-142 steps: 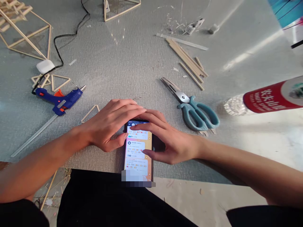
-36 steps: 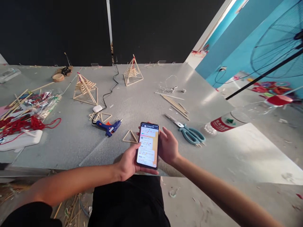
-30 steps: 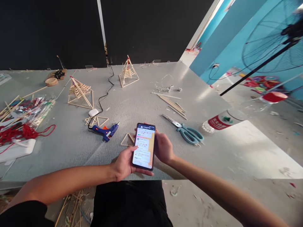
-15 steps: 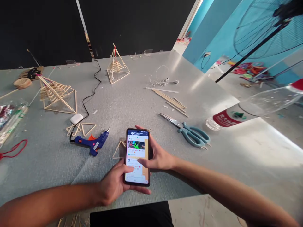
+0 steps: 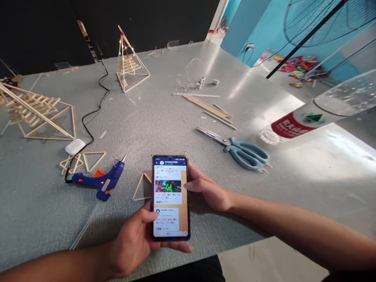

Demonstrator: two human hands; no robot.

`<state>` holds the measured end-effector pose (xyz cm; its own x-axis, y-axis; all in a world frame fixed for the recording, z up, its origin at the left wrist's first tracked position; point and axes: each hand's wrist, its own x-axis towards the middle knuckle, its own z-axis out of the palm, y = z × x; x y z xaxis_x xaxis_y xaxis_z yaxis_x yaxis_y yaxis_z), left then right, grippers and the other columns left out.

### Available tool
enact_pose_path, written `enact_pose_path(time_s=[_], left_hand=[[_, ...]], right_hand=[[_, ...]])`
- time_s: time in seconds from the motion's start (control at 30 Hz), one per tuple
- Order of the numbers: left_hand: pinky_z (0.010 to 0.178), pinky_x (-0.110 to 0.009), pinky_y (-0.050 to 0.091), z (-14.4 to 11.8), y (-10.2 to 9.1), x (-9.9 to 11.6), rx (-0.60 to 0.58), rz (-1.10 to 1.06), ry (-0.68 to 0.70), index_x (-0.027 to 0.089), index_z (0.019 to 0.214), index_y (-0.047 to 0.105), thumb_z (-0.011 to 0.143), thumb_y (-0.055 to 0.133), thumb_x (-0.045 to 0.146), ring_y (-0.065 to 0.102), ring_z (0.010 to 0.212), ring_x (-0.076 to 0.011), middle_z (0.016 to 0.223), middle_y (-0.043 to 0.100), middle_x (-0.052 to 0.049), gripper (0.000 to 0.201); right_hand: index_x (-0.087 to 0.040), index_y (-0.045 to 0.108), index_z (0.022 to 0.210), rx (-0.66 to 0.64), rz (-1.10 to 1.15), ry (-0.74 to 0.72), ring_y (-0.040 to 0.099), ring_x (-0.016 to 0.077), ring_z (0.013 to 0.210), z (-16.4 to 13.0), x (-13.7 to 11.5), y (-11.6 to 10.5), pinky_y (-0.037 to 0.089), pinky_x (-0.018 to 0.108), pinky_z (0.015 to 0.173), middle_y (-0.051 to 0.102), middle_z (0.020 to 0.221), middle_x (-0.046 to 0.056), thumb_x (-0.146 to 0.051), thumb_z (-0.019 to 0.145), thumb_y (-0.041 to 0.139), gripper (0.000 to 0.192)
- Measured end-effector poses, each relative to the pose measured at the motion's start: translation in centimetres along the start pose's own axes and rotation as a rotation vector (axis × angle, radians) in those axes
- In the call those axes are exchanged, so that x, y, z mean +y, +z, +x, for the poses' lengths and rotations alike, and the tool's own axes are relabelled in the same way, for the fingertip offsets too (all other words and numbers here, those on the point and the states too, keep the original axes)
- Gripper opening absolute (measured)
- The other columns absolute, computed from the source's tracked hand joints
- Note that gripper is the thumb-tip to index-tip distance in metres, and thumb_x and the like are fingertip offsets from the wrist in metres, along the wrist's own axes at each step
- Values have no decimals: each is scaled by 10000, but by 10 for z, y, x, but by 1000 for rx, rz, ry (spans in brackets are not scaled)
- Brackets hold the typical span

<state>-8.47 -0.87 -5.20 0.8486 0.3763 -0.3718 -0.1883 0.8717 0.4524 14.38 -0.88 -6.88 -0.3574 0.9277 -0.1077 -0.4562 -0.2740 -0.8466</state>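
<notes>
A smartphone with a lit chat screen is held upright above the near table edge. My left hand is closed around its lower left side, thumb at the screen's edge and fingers beneath. Along the right side, my right hand grips the phone, its thumb by the screen edge and its other fingers partly hidden behind. Just left of the phone lies a small stick triangle, partly covered by it. Farther left is a blue glue gun with a red light on and a clear glue stick at its back.
Blue-handled scissors, wooden sticks and a tilted-looking water bottle are on the right. Two stick pyramids stand left and back. A white case and black cord lie near more stick triangles.
My right thumb has moved off the screen to the phone's right edge. The screen content has scrolled down. The view has shifted, and the phone appears slightly larger.
</notes>
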Motion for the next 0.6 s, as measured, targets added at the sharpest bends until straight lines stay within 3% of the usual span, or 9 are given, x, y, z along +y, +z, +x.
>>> enact_pose_path(time_s=[0.17, 0.33, 0.43, 0.6], left_hand=[[1036, -575, 564, 1, -1, 0, -8, -8, 3, 214, 1410, 601, 977, 623, 438, 629, 1182, -319, 1319, 669, -148, 489], [1035, -563, 573, 2, 0, -1, 10, -14, -4, 211, 1377, 656, 979, 628, 504, 625, 1168, -315, 1287, 688, -137, 496], [1037, -547, 577, 2, 0, -1, 0, -15, -10, 217, 1374, 670, 982, 625, 516, 628, 1160, -312, 1261, 704, -119, 495], [1031, -550, 581, 2, 2, 1, 4, 8, -9, 207, 1413, 640, 991, 600, 539, 630, 1167, -315, 1309, 691, -138, 538]], right_hand=[[-259, 493, 1225, 96, -153, 13, 747, 237, 916, 0, -2, 1, 661, 478, 827, 732, 1064, 64, -423, 941, 632, 356], [-265, 398, 1287, -85, -331, -70, 762, 237, 982, -2, -3, -2, 679, 463, 851, 729, 1149, 77, -318, 876, 770, 557], [-252, 369, 1300, -106, -329, -89, 764, 237, 993, -3, -2, -3, 686, 429, 827, 725, 1177, 95, -292, 872, 765, 584], [-276, 370, 1332, -122, -266, -29, 736, 173, 802, -5, -5, -2, 647, 308, 622, 720, 1134, 64, -361, 917, 718, 548]])
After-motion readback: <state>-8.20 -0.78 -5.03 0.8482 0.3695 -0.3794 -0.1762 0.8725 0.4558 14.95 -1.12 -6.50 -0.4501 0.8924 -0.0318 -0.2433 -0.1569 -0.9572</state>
